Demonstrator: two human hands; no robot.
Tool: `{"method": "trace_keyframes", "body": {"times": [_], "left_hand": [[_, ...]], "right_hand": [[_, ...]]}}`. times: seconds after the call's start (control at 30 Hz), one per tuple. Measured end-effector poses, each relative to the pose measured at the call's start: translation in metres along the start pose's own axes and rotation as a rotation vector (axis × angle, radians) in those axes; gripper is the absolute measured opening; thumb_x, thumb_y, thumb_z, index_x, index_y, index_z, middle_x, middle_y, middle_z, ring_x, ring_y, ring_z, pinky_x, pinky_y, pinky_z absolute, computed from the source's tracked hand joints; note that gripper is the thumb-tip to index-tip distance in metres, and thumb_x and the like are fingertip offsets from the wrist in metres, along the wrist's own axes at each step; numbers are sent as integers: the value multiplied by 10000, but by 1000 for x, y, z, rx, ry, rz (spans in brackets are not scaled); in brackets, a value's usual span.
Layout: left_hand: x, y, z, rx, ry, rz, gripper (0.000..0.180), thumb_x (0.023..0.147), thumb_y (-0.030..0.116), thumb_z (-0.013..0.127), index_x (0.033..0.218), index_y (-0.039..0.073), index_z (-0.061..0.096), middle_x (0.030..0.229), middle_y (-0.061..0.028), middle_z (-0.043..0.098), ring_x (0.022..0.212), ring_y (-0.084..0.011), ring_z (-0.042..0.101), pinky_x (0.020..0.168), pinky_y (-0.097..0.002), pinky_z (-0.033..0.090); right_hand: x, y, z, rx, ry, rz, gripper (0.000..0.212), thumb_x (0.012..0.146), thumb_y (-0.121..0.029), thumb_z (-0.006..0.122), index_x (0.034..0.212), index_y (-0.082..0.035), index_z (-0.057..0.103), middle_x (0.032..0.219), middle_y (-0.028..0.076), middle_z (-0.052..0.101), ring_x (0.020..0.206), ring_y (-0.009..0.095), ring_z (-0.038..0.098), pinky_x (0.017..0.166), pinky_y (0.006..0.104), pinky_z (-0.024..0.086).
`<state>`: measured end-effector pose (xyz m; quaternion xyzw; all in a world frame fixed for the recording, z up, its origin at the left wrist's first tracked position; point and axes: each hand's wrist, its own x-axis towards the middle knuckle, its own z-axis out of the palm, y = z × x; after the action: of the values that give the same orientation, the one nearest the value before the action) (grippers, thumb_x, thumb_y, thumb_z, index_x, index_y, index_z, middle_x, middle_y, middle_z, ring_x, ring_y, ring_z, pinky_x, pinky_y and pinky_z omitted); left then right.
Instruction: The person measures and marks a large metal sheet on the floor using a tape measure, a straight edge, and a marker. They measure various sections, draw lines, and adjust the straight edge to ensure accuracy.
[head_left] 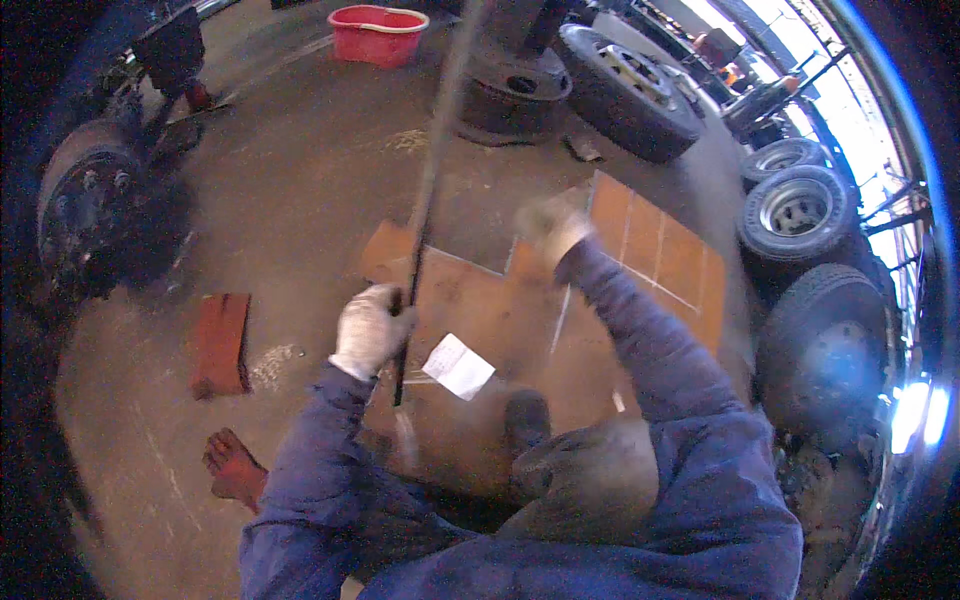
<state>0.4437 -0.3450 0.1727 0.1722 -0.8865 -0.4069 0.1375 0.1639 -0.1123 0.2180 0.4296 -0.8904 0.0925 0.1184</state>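
My left hand [370, 332], in a pale work glove, is closed round a long thin dark rod [425, 215]. The rod rises steeply from beside my wrist toward the top of the view, where it blurs. Below it lies a rust-orange sheet [470, 300] with pale marked lines and a notch in its far edge. A creased white paper [459, 366] rests on the sheet, right of my left hand. My right hand [553, 228], also gloved, is over the sheet's far part near the notch. Motion smears its fingers, so their hold does not show.
On the floor to the left are a rusty rectangular plate [221, 345] and a red glove [233, 468]. A dark wheel hub [90, 200] stands farther left. Red tub [378, 35] and large tyre [630, 90] are at the back; more tyres [797, 212] line the right.
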Motion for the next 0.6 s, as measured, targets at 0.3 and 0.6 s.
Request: {"method": "trace_keyframes", "body": {"times": [0.3,0.6], "left_hand": [[-59,-39,-73,1,-67,-404,159,871,119,683,952,-17,700,753,-147,708,661,-230,689,624,-374,535],[-4,-30,34,276,-316,-303,318,842,326,682,955,34,736,922,-225,722,900,-393,700,817,-493,548]], "right_hand": [[-114,-97,203,53,-835,-284,328,1039,-275,472,1242,-82,642,1059,166,728,948,360,706,833,465,557],[-192,185,140,407,-775,450,323,908,-287,691,1163,-90,711,1134,135,736,1035,294,693,902,414,531]]}}
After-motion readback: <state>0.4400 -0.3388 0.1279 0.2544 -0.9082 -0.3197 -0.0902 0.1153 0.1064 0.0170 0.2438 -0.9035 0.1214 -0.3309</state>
